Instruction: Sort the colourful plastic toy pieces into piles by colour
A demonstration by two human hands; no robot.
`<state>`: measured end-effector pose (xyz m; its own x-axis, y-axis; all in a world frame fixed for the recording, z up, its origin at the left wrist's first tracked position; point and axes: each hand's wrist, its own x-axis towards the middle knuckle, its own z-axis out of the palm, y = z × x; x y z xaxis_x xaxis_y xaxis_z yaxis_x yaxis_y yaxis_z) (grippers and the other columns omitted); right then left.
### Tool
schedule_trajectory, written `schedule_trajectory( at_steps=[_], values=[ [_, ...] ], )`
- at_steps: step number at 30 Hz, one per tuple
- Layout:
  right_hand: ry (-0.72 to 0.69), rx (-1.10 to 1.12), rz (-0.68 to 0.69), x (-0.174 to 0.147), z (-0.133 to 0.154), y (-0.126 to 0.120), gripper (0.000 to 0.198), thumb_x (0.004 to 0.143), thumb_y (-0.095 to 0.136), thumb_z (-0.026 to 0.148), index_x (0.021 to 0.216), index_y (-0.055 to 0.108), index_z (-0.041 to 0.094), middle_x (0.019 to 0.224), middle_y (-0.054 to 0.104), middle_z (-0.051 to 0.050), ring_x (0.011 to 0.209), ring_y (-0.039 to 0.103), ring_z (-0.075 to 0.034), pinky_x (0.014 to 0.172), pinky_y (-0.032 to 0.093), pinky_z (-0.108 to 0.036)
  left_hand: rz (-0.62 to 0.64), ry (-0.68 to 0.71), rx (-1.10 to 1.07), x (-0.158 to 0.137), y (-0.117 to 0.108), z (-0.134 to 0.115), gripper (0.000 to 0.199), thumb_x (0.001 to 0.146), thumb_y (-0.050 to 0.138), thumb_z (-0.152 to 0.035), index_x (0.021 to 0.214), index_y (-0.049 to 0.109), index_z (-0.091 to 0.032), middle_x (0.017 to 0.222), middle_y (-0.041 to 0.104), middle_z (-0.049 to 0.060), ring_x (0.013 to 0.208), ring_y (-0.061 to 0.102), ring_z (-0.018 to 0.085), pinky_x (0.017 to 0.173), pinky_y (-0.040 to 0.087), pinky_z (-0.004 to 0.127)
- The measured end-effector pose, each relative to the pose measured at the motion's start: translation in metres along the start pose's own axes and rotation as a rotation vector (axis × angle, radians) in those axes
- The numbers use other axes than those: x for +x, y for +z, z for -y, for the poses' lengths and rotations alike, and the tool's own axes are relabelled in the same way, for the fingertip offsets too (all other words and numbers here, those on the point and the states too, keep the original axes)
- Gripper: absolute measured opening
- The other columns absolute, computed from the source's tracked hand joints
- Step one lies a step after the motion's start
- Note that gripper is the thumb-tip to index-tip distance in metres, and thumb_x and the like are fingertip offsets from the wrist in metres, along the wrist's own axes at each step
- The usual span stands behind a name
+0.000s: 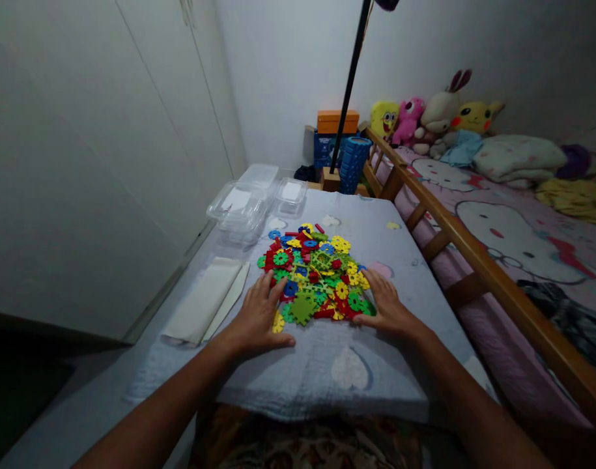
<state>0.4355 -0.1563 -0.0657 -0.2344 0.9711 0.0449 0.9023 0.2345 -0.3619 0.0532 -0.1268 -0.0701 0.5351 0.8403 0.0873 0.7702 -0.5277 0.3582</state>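
Observation:
A heap of plastic building pieces (322, 270) in red, yellow, green and blue lies on the cloth-covered table (405, 365). Many pieces are notched discs; others are squarish or short bars. At the heap's left edge rests my left hand (262, 316), fingers spread and thumb pointing right, beside a yellow notched disc (278, 322). My right hand (386, 309) flanks the opposite edge, its thumb and fingers apart around the outer pieces. Neither hand grips a piece that I can see. An olive-green square piece (302, 309) lies at the near side of the heap.
Clear plastic containers (243, 205) stand at the table's far left, with a smaller clear box (292, 192) beside them. A folded beige cloth (204, 299) lies at the left. On the right runs a wooden bed rail (454, 234). A black pole (349, 91) rises behind the table.

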Motion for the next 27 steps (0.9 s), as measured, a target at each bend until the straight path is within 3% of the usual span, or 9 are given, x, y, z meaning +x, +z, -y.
schedule_trajectory(
  at_steps=[3,7,12,19,27],
  values=[
    [-0.030,-0.043,0.021,-0.010,0.007,0.014,0.126,0.074,0.070,0.079,0.168,0.009,0.021,0.171,0.018,-0.023,0.158,0.017,-0.041,0.124,0.021,-0.062,-0.050,-0.001,0.005,0.006,0.009,-0.011,0.132,0.060,0.081,-0.077,0.165,0.021,-0.025,0.173,0.006,0.022,0.156,0.014,0.051,0.121,0.023,0.068],
    [-0.052,-0.046,-0.023,0.005,0.020,0.020,0.128,0.072,0.072,0.079,0.168,0.008,0.022,0.171,0.015,-0.023,0.158,0.015,-0.042,0.123,0.022,-0.062,-0.078,-0.002,0.001,0.021,0.010,-0.023,0.128,0.063,0.080,-0.075,0.164,0.021,-0.025,0.172,0.007,0.023,0.156,0.012,0.051,0.121,0.021,0.068],
    [-0.053,0.007,-0.071,0.029,0.028,0.019,0.126,0.071,0.075,0.076,0.167,0.015,0.021,0.170,0.018,-0.024,0.156,0.022,-0.041,0.122,0.028,-0.061,-0.119,-0.013,-0.011,0.039,0.008,-0.031,0.120,0.064,0.081,-0.073,0.161,0.029,-0.025,0.171,0.013,0.022,0.156,0.012,0.049,0.122,0.021,0.066],
    [-0.060,0.045,-0.183,0.050,0.033,0.019,0.109,0.074,0.078,0.068,0.162,0.031,0.023,0.161,0.035,-0.021,0.149,0.036,-0.039,0.117,0.037,-0.058,-0.177,-0.019,-0.033,0.062,0.006,-0.029,0.093,0.081,0.071,-0.065,0.157,0.038,-0.023,0.165,0.028,0.021,0.153,0.026,0.042,0.122,0.022,0.062],
    [0.002,0.002,-0.188,0.077,0.042,0.017,0.101,0.072,0.080,0.064,0.156,0.043,0.022,0.158,0.037,-0.020,0.142,0.040,-0.041,0.112,0.041,-0.058,-0.218,-0.044,-0.019,0.078,0.001,-0.027,0.096,0.075,0.076,-0.067,0.155,0.042,-0.024,0.165,0.031,0.020,0.152,0.027,0.041,0.123,0.017,0.063]
  ],
)
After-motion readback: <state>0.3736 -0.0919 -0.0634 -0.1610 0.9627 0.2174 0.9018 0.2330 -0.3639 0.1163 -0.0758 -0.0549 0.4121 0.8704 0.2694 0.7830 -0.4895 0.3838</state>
